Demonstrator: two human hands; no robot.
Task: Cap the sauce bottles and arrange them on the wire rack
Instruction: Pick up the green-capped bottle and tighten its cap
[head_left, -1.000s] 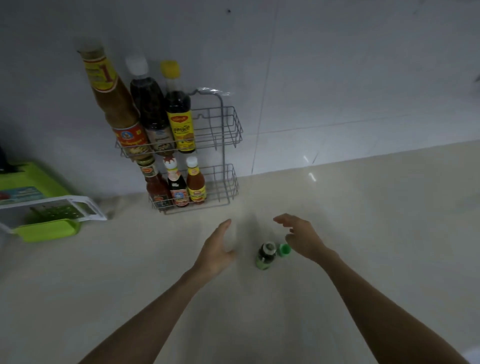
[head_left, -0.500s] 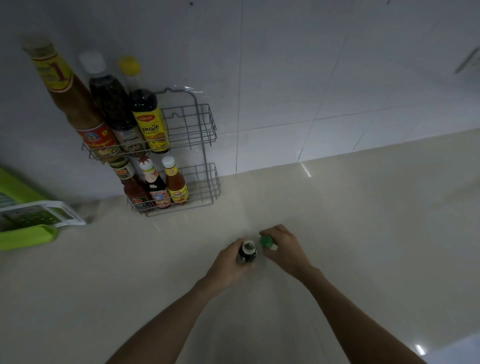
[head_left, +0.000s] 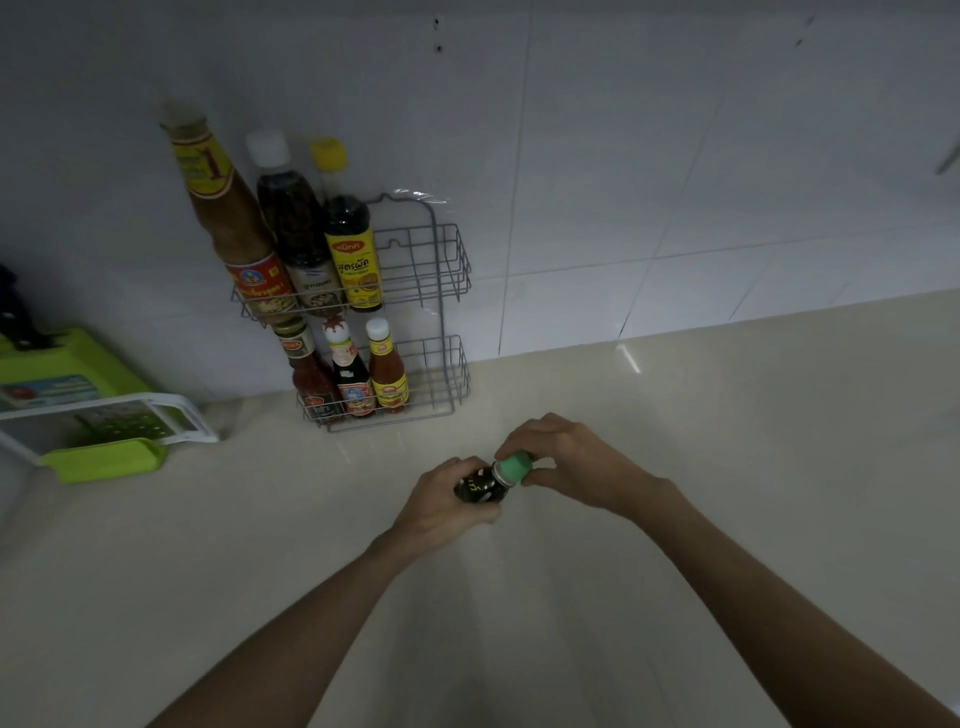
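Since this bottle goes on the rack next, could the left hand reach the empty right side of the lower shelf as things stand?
Probably yes: the left hand holds the small dark bottle just before the wire rack, with bare counter between.

My view takes in a pale glossy countertop (head_left: 727, 467) against the tiled wall, bearing a two-tier wire rack (head_left: 447, 364) of sauce bottles and, far left, a green grater box (head_left: 98, 457).
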